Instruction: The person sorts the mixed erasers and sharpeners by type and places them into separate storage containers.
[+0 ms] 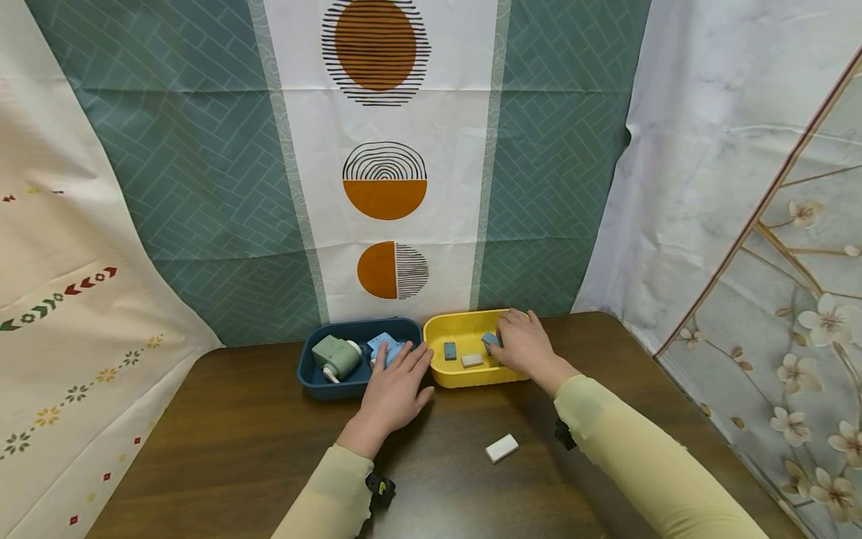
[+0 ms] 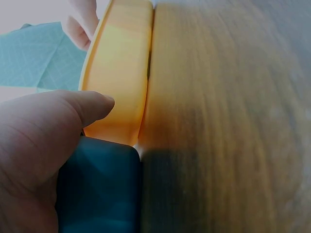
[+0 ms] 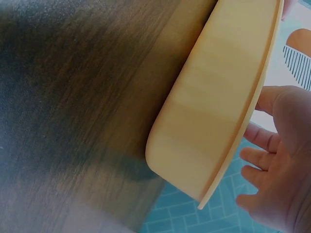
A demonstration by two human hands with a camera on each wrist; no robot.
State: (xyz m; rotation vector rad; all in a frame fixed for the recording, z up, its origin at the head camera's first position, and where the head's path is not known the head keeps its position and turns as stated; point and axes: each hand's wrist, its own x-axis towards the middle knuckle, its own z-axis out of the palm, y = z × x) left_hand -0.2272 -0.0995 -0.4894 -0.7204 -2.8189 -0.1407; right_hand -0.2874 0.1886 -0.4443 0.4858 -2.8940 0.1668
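Note:
My right hand point(image 1: 524, 343) reaches into the yellow tray point(image 1: 431, 370) and pinches a small blue block point(image 1: 490, 341) between thumb and fingers. In the right wrist view, the tray wall hides the fingertips. Also inside the tray lie a grey-blue block point(image 1: 450, 350) and a whitish block point(image 1: 472, 361). My left hand point(image 1: 396, 393) lies with straight fingers over the right end of the dark blue tray point(image 1: 310, 383), where the two trays meet. Under those fingers, a light blue object point(image 1: 384, 343) is partly hidden.
A green bottle-like object point(image 1: 337, 356) with white parts lies in the dark blue tray. One white block point(image 1: 501, 448) rests on the brown wooden table point(image 1: 256, 442), in front of the yellow tray. Patterned cloth point(image 1: 195, 187) hangs behind the trays.

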